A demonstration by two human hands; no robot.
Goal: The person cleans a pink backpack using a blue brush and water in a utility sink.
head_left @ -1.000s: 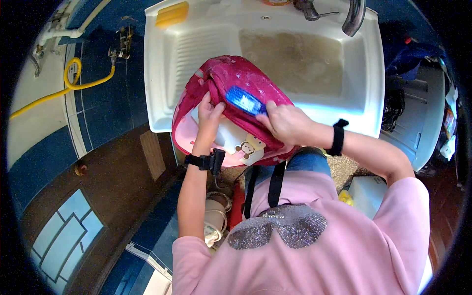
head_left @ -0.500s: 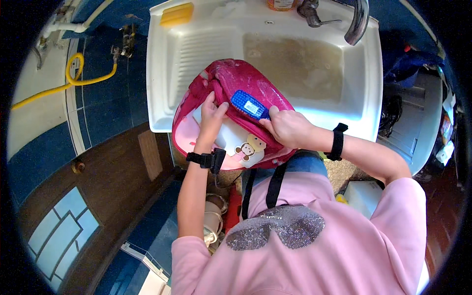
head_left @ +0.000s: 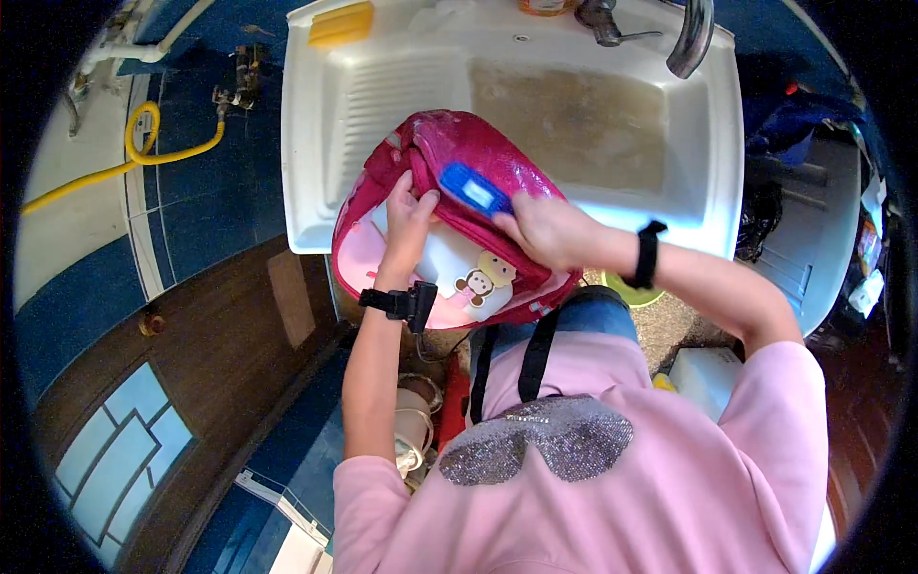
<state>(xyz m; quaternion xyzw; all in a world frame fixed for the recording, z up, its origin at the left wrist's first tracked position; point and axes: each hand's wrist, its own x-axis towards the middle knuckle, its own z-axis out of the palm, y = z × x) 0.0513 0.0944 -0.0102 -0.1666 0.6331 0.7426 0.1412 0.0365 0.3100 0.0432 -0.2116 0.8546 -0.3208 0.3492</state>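
Observation:
A magenta backpack [head_left: 478, 143] with a pale pink panel and cartoon figures lies over the near edge of the sink, its fabric wet and soapy in places. My left hand [head_left: 409, 225] pinches a fold of the backpack's magenta fabric near its middle. In my right hand [head_left: 550, 230] is a blue scrub brush [head_left: 470, 188], gripped at its near end and slightly blurred. The brush rests against the magenta side, and its bristles are hidden beneath it.
Cloudy brown water stands in the basin of the white sink [head_left: 306, 191], beside a ribbed washboard slope. A yellow bar [head_left: 341, 25] lies on the far left rim. The metal faucet [head_left: 692, 43] rises at the back right. A green basin [head_left: 639, 292] sits below.
The brush and my right hand have shifted a little up and to the left along the backpack. My left hand keeps its hold. More of the green basin shows.

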